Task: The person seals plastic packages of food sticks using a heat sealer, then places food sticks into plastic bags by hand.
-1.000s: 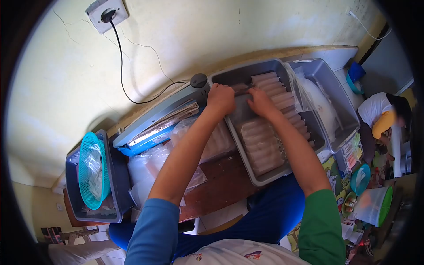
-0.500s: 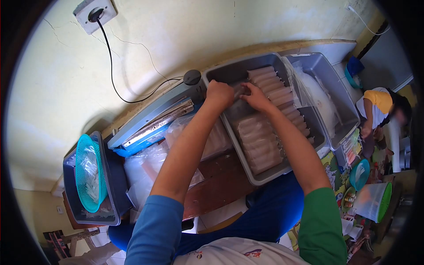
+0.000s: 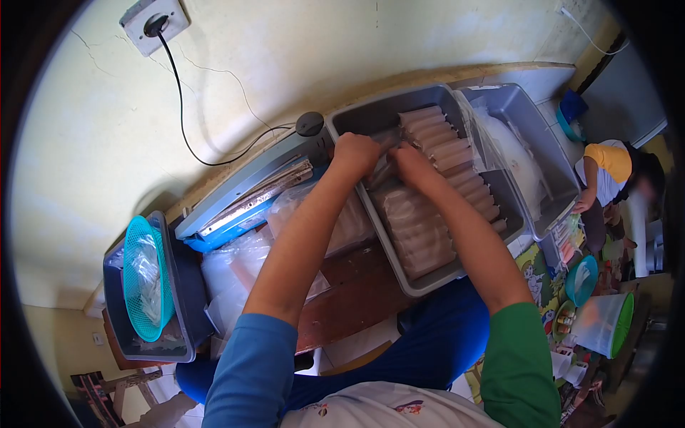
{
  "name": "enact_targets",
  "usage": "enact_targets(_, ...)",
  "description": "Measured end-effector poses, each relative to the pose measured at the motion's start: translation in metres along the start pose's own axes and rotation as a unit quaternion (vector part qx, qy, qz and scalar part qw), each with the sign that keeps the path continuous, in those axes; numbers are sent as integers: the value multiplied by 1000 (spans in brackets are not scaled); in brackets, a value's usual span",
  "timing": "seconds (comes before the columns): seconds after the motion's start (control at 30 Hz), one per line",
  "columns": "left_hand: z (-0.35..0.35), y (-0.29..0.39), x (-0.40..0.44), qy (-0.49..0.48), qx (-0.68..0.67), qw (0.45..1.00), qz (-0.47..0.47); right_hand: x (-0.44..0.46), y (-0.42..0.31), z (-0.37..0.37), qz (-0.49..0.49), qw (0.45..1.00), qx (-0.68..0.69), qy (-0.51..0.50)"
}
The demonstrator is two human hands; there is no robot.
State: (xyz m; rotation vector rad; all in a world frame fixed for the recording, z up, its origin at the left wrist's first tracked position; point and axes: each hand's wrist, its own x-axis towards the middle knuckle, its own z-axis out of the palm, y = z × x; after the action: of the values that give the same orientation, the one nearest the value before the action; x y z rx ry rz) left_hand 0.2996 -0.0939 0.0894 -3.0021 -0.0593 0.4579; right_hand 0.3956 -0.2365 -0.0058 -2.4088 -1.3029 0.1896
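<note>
Over the left part of a grey tray [image 3: 399, 274], both hands work close together. My left hand [image 3: 355, 155] is closed in a fist at the tray's near-wall corner, its fingertips hidden. My right hand [image 3: 414, 167] is bent downward, fingers drawn together and mostly out of sight. A strip of clear plastic [image 3: 386, 138] shows between the two hands; exactly what each grips is hidden. Beside the right hand lies a row of pinkish-beige, plastic-wrapped tubes [image 3: 451, 153]. A second stack of such wrapped tubes [image 3: 414, 232] lies beneath the right wrist.
Another grey tray [image 3: 564, 214] adjoins on the right, with a clear plastic sheet [image 3: 489, 143] over its edge. A long sealing machine [image 3: 250, 192] and plastic bags [image 3: 239, 264] lie left. Further left, a turquoise basket [image 3: 163, 285] rests in a dark tub [image 3: 189, 353]. A person [image 3: 606, 167] sits right.
My right hand has lowered and its spread fingers have drawn together toward the plastic. My left hand has hardly moved. The other person's arm has shifted toward the right tray.
</note>
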Motion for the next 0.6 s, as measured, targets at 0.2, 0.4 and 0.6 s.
enact_targets(0.2, -3, -1, -1, -13, -16, 1000, -2, -2, -13, -22, 46, 994, 95, -1)
enact_targets(0.4, 6, -4, 4, 33, -51, 998, -2, -7, -25, -45, 139, 957, 243, -71)
enact_targets(0.6, 15, -3, -16, 226, -314, 922, -7, -34, -34, -99, 193, 884, 426, -14)
